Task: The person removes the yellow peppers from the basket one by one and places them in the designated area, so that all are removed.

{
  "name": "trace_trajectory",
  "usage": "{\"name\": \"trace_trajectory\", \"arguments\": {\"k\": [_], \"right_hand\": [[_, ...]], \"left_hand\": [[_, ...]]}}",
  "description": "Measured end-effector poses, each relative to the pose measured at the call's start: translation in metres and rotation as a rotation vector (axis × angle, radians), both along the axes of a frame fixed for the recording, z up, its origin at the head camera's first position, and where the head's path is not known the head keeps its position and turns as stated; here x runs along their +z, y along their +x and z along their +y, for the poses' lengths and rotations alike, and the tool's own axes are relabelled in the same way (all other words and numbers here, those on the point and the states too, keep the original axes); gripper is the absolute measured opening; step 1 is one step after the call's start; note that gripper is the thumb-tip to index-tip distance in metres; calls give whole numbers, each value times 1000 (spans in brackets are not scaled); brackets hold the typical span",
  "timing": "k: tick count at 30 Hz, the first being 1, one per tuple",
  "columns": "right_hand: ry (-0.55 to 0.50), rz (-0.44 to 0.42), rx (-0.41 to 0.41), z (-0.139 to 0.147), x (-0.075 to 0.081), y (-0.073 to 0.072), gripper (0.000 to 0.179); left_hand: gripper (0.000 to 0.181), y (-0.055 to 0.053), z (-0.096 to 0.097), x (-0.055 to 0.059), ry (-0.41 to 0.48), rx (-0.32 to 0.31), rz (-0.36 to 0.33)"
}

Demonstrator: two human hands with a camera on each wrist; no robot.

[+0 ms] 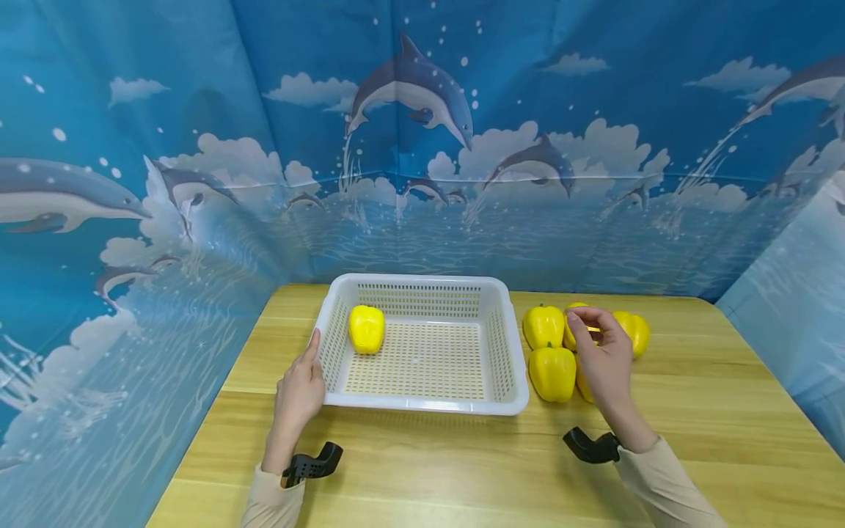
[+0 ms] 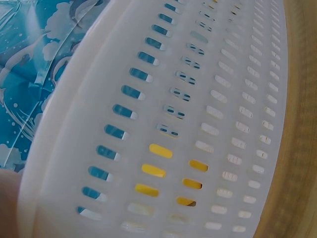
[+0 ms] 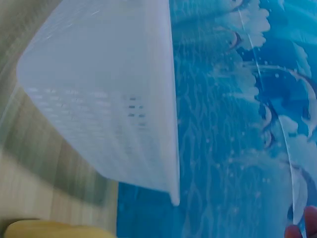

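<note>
A white plastic basket (image 1: 412, 402) with slotted walls stands on the table, holding one yellow bell pepper (image 1: 366, 329) near its left wall. My left hand (image 1: 300, 389) rests against the basket's left rim, its visible finger extended along the edge. That slotted wall fills much of the left wrist view, with yellow showing through some slots. Right of the basket lies a group of yellow bell peppers (image 1: 552, 374). Over this group hovers my right hand (image 1: 604, 359), fingers loosely bent and thumb apart from them, with nothing seen in its grasp. It partly hides the peppers behind it.
The wooden table (image 1: 449, 469) reaches the blue dolphin-print curtain (image 1: 422, 220) behind the basket. Another curtain panel hangs along the left side. Black camera mounts (image 1: 590, 445) sit on both wrists, below the hands.
</note>
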State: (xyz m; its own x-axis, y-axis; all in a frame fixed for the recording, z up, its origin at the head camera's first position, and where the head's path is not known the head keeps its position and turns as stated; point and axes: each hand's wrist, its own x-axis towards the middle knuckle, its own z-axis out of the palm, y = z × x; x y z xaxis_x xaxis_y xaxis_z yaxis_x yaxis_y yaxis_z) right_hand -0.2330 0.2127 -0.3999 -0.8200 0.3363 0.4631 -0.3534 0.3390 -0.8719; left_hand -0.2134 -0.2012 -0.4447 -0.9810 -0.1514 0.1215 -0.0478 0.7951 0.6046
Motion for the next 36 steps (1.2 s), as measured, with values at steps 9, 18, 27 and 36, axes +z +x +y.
{"name": "trace_trajectory", "arguments": {"k": [9,18,27,36], "right_hand": [[126,9,277,-46,46,-1,11],[200,-6,471,-82,45,-30,8],[177,-109,596,-121,32,-57,13],[281,-179,608,-153,16,-75,12]], "left_hand": [[53,-1,-1,-1,4,2,1],[53,-2,-1,0,18,9,-20],[53,-2,-2,-1,13,6,-23],[52,0,0,0,12,9,-10]]}}
